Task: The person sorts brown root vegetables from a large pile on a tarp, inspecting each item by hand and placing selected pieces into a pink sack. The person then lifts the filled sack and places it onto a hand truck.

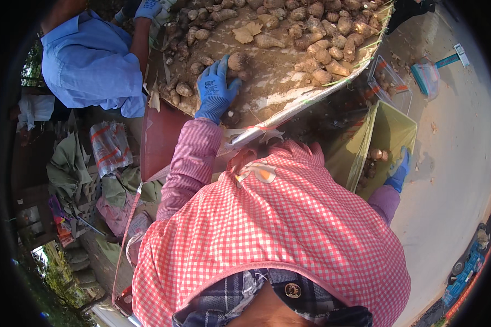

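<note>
My left hand (216, 88), in a blue knit-cuffed glove, rests on a wide soil-dusted sorting surface, fingers beside a round taro corm (237, 61). The thumb and fingers are apart; whether they grip a corm is unclear. Many more taro corms (322, 39) are spread over the surface, mostly towards its far right. My right hand (401, 169), also blue-gloved, is at the right rim of a yellow-green lined container (397, 122). Several corms (370, 163) are inside that container, left of the hand. Whether the hand holds its rim is not clear.
A co-worker in a blue shirt (92, 61) and blue gloves works at the upper left. A clear crate (393, 83) with corms stands behind the lined container. A red container (159, 139) is below the surface's left edge. Bags and cloths (111, 149) lie at left.
</note>
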A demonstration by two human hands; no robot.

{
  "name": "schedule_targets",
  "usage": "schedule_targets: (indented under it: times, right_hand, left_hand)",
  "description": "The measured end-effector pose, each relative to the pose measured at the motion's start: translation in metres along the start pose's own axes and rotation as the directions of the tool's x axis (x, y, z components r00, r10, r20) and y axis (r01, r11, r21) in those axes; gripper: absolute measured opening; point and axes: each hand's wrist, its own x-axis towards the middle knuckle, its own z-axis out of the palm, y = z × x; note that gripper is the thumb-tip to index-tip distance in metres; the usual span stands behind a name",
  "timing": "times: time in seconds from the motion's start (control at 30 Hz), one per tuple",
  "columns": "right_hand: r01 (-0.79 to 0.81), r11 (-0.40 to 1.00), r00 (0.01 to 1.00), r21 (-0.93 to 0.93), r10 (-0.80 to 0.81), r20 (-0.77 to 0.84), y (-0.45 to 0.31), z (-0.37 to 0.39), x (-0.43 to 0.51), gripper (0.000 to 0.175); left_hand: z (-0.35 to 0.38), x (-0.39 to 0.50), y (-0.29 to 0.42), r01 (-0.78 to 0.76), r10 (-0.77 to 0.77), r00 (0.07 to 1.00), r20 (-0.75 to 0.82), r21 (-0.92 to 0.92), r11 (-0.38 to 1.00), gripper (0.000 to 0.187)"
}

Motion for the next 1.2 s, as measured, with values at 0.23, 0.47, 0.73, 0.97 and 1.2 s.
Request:
schedule_targets:
  times: [0.23, 0.47, 0.73, 0.97, 1.2]
  right_hand:
    - [0.412, 0.897, 0.47, 0.159, -0.358, 0.807, -0.105, 0.184, -0.069, 0.042]
    - [0.958, -0.13, 0.272, -0.254, 0.151, 0.95, -0.155, 0.302, -0.119, 0.088]
    - [0.94, 0.184, 0.218, -0.287, 0.325, 0.92, -0.12, 0.313, -0.123, 0.112]
    - [0.474, 0.822, -0.036, -0.315, 0.376, 0.926, -0.068, 0.327, -0.175, 0.091]
    - [0.987, 0.15, -0.026, 0.057, -0.198, 0.98, -0.113, 0.342, -0.121, 0.084]
  left_hand:
    - [-0.006, 0.019, -0.019, 0.155, -0.139, 0.983, 0.12, -0.132, 0.979, 0.071]
    - [-0.033, -0.011, -0.021, 0.074, -0.085, 0.975, -0.203, -0.063, 0.995, 0.062]
    - [-0.067, -0.104, 0.012, 0.395, -0.319, 0.825, 0.467, -0.072, 0.916, 0.081]
    - [-0.019, -0.092, -0.003, 0.396, -0.364, 0.918, 0.156, -0.384, 0.834, 0.076]
    - [-0.024, -0.098, -0.013, 0.478, -0.466, 0.85, 0.246, -0.733, 0.485, 0.083]
